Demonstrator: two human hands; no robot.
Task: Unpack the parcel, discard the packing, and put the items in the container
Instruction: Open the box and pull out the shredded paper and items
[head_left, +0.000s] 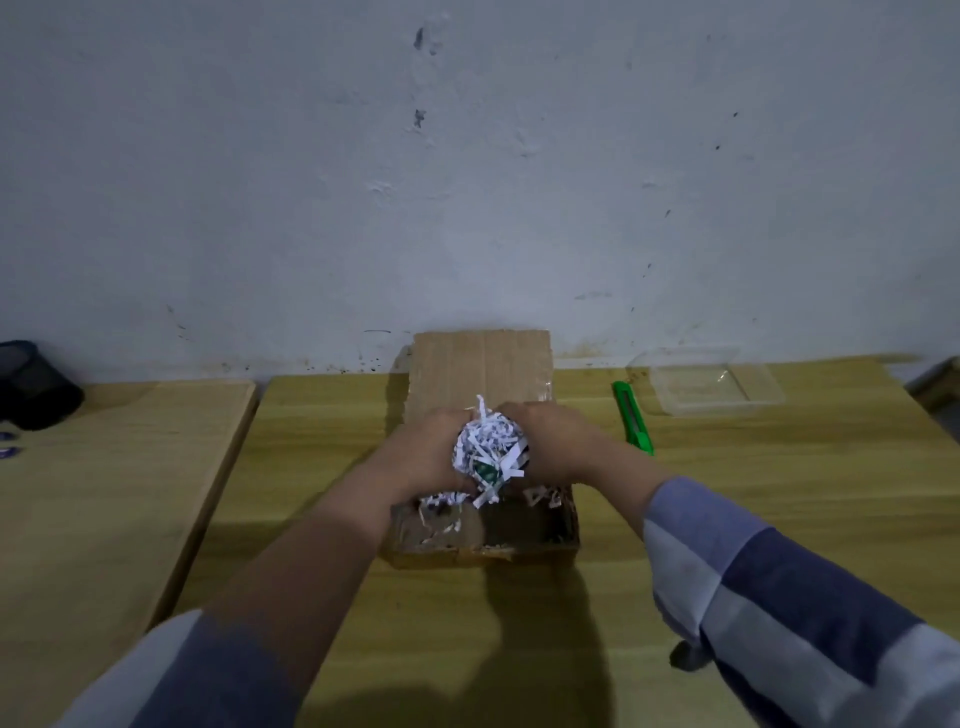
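Cardboard box (483, 540) sits open in the middle of the wooden table (727, 493), far flap standing up against the white wall (467, 156). Both hands over the box, pressing a wad of shredded paper (485, 449) between them. Left hand (431, 452) cupped on the wad's left side, right hand (553, 444) on its right side, fingers of both curled closed around the paper. Something green with a white mark shows at the bottom of the wad, too buried to tell what it is. More loose shreds lie in the box under the hands, mostly at the left and right inner corners. Green box cutter (632, 417) lies on the table just right of the box, apart from it. Clear plastic container (706, 382) sits farther right near the wall, nothing visible in it. Second table (104, 493) to the left, small gap between the two; dark mesh cup (34, 384) on its far left edge. Sleeves are blue and white blocks, left one pushed up the forearm
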